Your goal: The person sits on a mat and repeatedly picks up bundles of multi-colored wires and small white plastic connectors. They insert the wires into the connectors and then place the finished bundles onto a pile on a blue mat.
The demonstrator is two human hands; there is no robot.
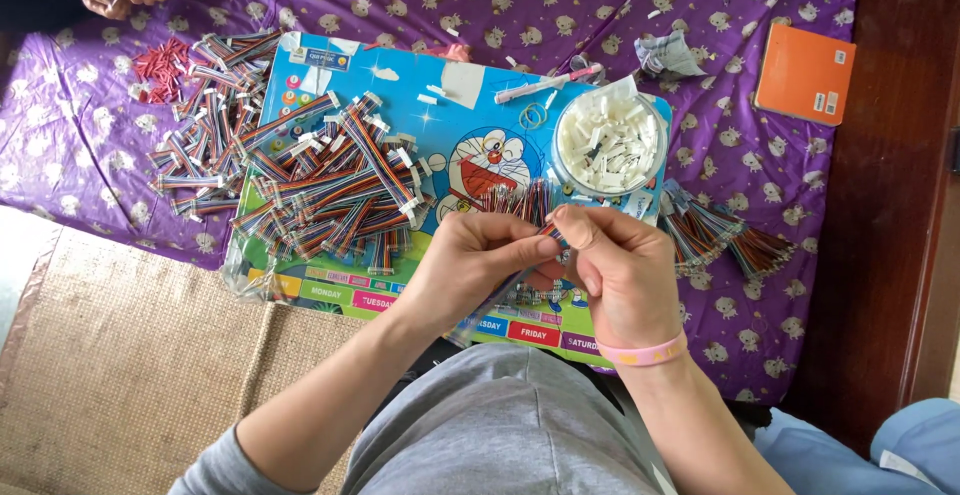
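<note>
A short multicoloured ribbon cable (548,227), judged light, limp and easily bent, is pinched near its end between the closed fingertips of the left hand (478,260) and right hand (620,265), held above the cartoon board (470,105), near the tub of white connectors (608,142).

Multicolour ribbon cable (520,202), wires fanned up, pinched btwn both hands, above board
</note>
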